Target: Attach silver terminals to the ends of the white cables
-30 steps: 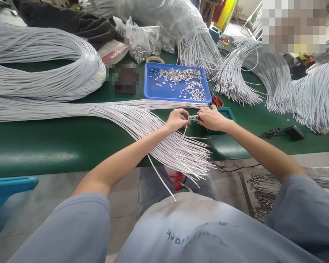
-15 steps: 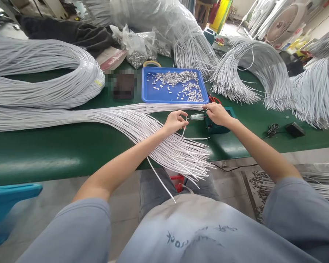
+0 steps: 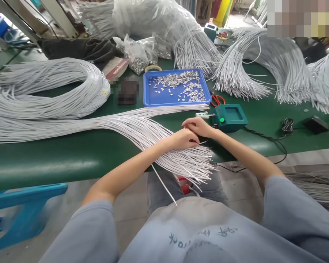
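Note:
A fanned bundle of white cables (image 3: 142,133) lies across the table, its cut ends pointing right. Over these ends my left hand (image 3: 184,139) is closed, fingers curled down, and a single cable end sticks out beside its fingertips. My right hand (image 3: 199,126) is just beyond, its bent fingers reaching left over the back of the left hand; what they pinch, if anything, is hidden. Behind the right hand stands a green box-shaped device (image 3: 230,117) with a green lit spot and a pale nozzle-like part (image 3: 204,115). A thinner strand of cables (image 3: 175,108) runs behind both hands.
A blue tray (image 3: 156,98) holds many small metal pieces. Red-handled pliers or scissors (image 3: 218,99) lie beside it. Grey cable coils (image 3: 84,78) and bundles (image 3: 238,80) stand left and right. A black adapter (image 3: 316,125) with cord sits rightward. A blue stool (image 3: 30,204) is below the table.
My left hand has moved down and right onto the cable ends. My right hand has left the device and the rear strand, coming left and nearer beside the left hand. The view has shifted slightly.

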Available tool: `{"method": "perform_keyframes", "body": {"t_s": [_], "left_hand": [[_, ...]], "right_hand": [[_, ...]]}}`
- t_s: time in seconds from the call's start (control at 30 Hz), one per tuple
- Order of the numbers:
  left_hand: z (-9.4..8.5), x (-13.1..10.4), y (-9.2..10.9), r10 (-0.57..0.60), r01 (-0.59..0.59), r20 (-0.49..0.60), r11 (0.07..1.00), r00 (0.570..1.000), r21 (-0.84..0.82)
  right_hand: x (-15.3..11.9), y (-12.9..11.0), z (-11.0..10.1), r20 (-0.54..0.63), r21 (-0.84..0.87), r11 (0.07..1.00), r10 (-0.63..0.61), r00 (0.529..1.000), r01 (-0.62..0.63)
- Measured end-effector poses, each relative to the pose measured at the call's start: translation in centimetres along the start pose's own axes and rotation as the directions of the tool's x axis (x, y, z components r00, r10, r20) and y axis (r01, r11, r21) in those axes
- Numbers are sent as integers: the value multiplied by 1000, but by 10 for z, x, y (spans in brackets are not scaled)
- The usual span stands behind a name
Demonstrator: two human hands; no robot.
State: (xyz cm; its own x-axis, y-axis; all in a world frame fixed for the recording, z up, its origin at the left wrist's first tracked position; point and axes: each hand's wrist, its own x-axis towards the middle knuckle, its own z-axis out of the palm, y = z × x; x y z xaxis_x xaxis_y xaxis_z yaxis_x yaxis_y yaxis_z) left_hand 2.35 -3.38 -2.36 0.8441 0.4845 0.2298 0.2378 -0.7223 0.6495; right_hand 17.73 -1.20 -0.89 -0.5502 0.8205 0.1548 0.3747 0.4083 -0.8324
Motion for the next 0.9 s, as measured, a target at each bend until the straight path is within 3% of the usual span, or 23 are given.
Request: {"method": "perform_keyframes", "body": {"t_s": [0.07, 0.13, 0.2, 0.23, 0.27, 0.33, 0.4, 0.5, 0.7, 0.9], "left_hand": [[-3, -2, -3, 139, -131, -83, 987, 987, 94], [-10, -5, -10, 183, -115, -319, 969, 930, 220], [-22, -7, -18, 84, 116, -603, 952, 793, 285], [-28, -8, -22, 7, 268, -689, 918, 725, 292], [-35, -9, -26, -69, 405, -716, 860, 694, 309], [-47, -9, -31, -233, 582, -645, 707, 727, 401], [-55, -10, -32, -400, 645, -515, 578, 758, 501], [-58, -9, -29, -549, 687, -426, 474, 719, 550], [-54, -5, -25, -627, 735, -422, 398, 655, 550], [-51, -7, -24, -626, 739, -429, 394, 651, 547]], "right_hand": [[0, 8, 8, 14, 34, 999, -1, 1000, 0], [-3, 12, 10, 1, 44, 999, -18, 1000, 18], [-7, 12, 10, 53, 30, 997, -71, 996, 70], [-8, 10, 9, 99, 19, 994, -109, 989, 107], [-10, 8, 9, 154, 7, 988, -151, 976, 152], [-12, 4, 9, 234, -18, 976, -207, 950, 217], [-13, 3, 11, 249, -6, 975, -212, 945, 220], [-13, 5, 14, 200, 38, 983, -181, 963, 177], [-10, 9, 20, 172, 83, 988, -145, 974, 132], [-10, 8, 20, 170, 78, 985, -164, 972, 152]]}}
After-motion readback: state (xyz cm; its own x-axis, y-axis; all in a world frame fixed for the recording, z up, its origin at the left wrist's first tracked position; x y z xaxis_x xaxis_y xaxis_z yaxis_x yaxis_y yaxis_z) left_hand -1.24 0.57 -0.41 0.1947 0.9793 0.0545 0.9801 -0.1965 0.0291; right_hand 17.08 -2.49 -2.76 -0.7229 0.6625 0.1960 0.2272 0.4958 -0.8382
